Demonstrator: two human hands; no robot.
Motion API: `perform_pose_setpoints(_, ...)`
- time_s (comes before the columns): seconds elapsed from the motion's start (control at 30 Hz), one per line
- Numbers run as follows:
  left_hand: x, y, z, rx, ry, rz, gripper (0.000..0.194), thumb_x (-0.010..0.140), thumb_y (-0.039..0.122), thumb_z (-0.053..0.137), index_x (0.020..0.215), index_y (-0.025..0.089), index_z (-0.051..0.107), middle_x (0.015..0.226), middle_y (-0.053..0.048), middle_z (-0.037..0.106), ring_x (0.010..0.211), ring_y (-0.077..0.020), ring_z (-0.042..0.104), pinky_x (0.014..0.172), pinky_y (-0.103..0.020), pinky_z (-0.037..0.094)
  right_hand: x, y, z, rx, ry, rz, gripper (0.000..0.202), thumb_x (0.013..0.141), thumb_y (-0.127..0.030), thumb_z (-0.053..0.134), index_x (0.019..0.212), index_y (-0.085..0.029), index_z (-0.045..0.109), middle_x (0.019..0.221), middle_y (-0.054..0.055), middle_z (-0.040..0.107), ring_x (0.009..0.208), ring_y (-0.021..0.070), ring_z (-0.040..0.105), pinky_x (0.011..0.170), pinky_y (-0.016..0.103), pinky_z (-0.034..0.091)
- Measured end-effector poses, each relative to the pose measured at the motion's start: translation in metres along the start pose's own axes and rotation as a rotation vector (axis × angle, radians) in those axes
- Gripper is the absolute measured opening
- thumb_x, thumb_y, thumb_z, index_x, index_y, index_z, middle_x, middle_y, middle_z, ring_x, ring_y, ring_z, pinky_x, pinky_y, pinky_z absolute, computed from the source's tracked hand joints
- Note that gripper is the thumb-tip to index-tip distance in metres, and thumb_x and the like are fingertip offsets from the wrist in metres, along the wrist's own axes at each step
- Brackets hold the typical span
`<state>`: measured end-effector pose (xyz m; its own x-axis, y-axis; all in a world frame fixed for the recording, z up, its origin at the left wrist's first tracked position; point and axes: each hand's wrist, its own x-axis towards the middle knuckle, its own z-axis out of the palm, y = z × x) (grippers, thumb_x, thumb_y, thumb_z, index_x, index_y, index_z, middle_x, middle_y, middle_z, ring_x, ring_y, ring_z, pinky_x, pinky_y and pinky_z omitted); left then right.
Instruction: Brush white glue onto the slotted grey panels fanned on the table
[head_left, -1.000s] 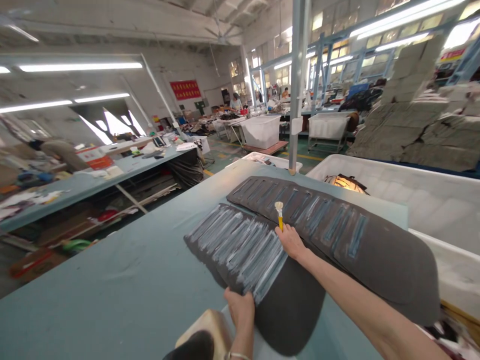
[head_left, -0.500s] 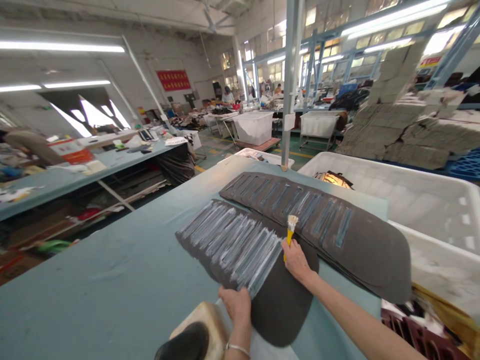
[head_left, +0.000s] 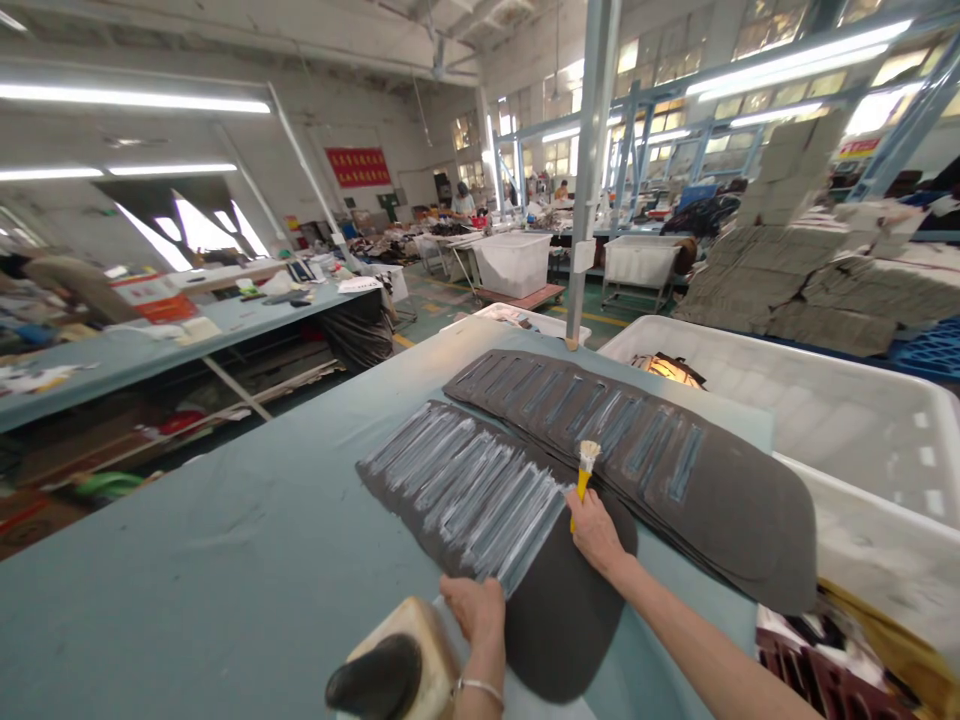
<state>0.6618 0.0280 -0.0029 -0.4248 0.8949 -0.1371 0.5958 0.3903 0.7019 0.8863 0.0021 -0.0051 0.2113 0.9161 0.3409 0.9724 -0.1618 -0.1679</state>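
A dark grey flat panel with rounded ends lies on the table, streaked with rows of white paste. My right hand is closed around the yellow handle of a paintbrush, its pale bristles pointing up, at the panel's right edge. At the near left edge of the panel is my left hand, fingers curled together; what they pinch is hidden. A bluish, paste-covered stripe runs between my two hands. Beside my left wrist stands a cream container with a dark object on top.
A stack of similar panels with slot-like marks lies to the right on the blue-green table. A metal post rises at its far edge. White bins stand on the right. Another table is at left, a bent-over person beside it.
The view has shifted slightly. Both hands stay at about the same places on the panel, with the brush still upright in my right hand.
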Motion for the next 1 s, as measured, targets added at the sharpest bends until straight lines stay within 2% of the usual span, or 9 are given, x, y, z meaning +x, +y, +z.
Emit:
perform_pose_setpoints(0.13,-0.002,0.004,-0.005,-0.007,-0.005,-0.046,0.077,0.063,0.016,0.059,0.131,-0.001,0.025,0.12,-0.031,0.051,0.115,-0.0363,0.053,0.092,-0.04,0.047,-0.003,-0.001,0.0,-0.012,-0.012,-0.015,0.03,0.079,0.001,0.035,0.096,-0.013,0.055,0.093,0.012,0.053,0.088,0.0228,0.043,0.08,0.034,0.039)
perform_pose_setpoints(0.37,-0.009,0.015,-0.008,-0.031,0.038,-0.086,0.078,0.063,0.014,0.058,0.132,-0.003,0.024,0.123,-0.033,0.046,0.119,-0.0396,0.048,0.094,-0.043,0.045,-0.008,-0.002,-0.006,0.043,-0.013,0.003,0.03,0.075,0.002,0.038,0.094,-0.015,0.053,0.091,0.011,0.054,0.087,0.0219,0.045,0.079,0.031,0.04)
perform_pose_setpoints(0.53,-0.019,0.025,-0.012,-0.034,0.123,-0.135,0.07,0.067,0.014,0.055,0.129,-0.003,0.028,0.122,-0.036,0.044,0.115,-0.0433,0.048,0.089,-0.054,0.045,-0.009,0.001,-0.016,0.179,-0.043,0.073,0.03,0.072,0.003,0.039,0.092,-0.017,0.05,0.087,0.008,0.051,0.082,0.0181,0.047,0.07,0.024,0.04)
perform_pose_setpoints(0.6,-0.029,0.029,-0.019,-0.034,0.151,-0.101,0.068,0.07,0.017,0.054,0.13,-0.002,0.027,0.127,-0.035,0.039,0.122,-0.0438,0.042,0.092,-0.058,0.041,-0.01,0.002,-0.019,0.217,-0.052,0.091,0.032,0.071,0.002,0.039,0.094,-0.017,0.049,0.088,0.006,0.05,0.078,0.0167,0.048,0.068,0.023,0.039)
perform_pose_setpoints(0.67,-0.046,0.03,-0.03,-0.044,0.128,0.026,0.06,0.076,0.02,0.051,0.129,-0.001,0.03,0.133,-0.033,0.036,0.129,-0.0398,0.034,0.099,-0.055,0.037,-0.014,0.003,-0.022,0.248,-0.012,0.083,0.033,0.073,0.001,0.037,0.097,-0.017,0.049,0.09,0.007,0.05,0.08,0.017,0.049,0.07,0.024,0.04)
perform_pose_setpoints(0.77,-0.088,0.021,-0.054,-0.105,-0.031,0.29,0.038,0.085,0.025,0.041,0.12,0.009,0.043,0.129,-0.021,0.045,0.126,-0.0269,0.039,0.103,-0.042,0.035,-0.029,-0.002,-0.029,0.283,0.084,0.063,0.023,0.081,-0.005,0.036,0.096,-0.017,0.049,0.092,0.009,0.052,0.087,0.0193,0.051,0.075,0.027,0.041)
perform_pose_setpoints(0.83,-0.122,0.004,-0.072,-0.17,-0.234,0.373,0.027,0.089,0.031,0.038,0.107,0.015,0.05,0.109,-0.012,0.056,0.106,-0.0199,0.052,0.092,-0.033,0.041,-0.048,-0.009,-0.035,0.311,0.1,0.057,0.011,0.087,-0.014,0.038,0.09,-0.018,0.048,0.086,0.007,0.052,0.082,0.019,0.052,0.073,0.027,0.04)
perform_pose_setpoints(0.9,-0.155,-0.022,-0.093,-0.192,-0.452,0.345,0.025,0.089,0.038,0.037,0.087,0.018,0.051,0.082,-0.003,0.055,0.078,-0.0149,0.053,0.074,-0.027,0.043,-0.071,-0.021,-0.044,0.345,0.091,0.059,0.01,0.091,-0.022,0.039,0.085,-0.019,0.046,0.077,0.004,0.051,0.072,0.0171,0.051,0.069,0.026,0.04)
perform_pose_setpoints(1.0,-0.187,-0.073,-0.129,-0.139,-0.619,0.209,0.035,0.09,0.045,0.031,0.066,0.021,0.041,0.062,0.002,0.043,0.062,-0.0125,0.042,0.061,-0.026,0.035,-0.112,-0.045,-0.059,0.364,0.079,0.072,0.015,0.093,-0.028,0.037,0.083,-0.02,0.044,0.071,0.002,0.05,0.063,0.0149,0.049,0.064,0.025,0.038)
